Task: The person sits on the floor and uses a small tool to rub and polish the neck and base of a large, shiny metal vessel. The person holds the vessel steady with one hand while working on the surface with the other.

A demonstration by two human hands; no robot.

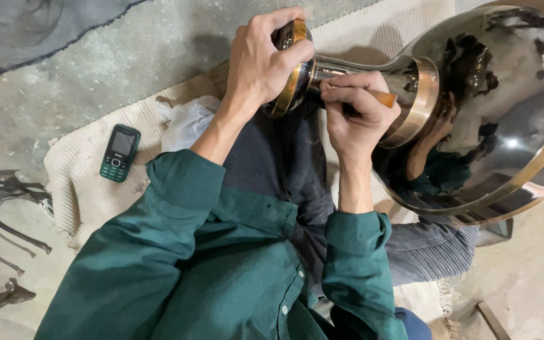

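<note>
A large shiny dark metal vase (505, 107) with brass-coloured bands lies on its side across my lap. Its narrow neck (354, 66) runs left to a flared brass-rimmed mouth (294, 79). My left hand (266, 60) wraps over that mouth and grips it. My right hand (357, 116) is closed on a small tool with an orange-brown wooden handle (385, 97), held against the neck just right of the mouth. The tool's tip is hidden by my fingers.
I sit on a cream woven mat (89, 182) on a concrete floor. A green keypad phone (119, 153) lies on the mat at left, next to a crumpled white cloth (187, 123). Dark metal animal figures (1, 208) lie at the far left edge.
</note>
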